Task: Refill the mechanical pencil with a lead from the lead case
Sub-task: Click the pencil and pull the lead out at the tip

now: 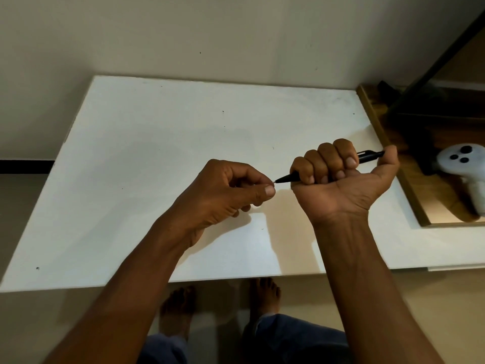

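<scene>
A black mechanical pencil [287,177] lies across my right hand [341,177], which is fisted around its barrel above the white table [157,132]. My right thumb rests on the pencil's rear button end at the right. The pencil's tip points left, towards my left hand [231,190]. My left thumb and forefinger are pinched together right at the tip, where a thin lead is barely visible. The lead case is not in view.
A wooden tray or shelf [409,185] sits at the table's right edge with a white game controller [464,164] on it. A wall stands behind the table. My bare feet [223,306] show below the table's front edge.
</scene>
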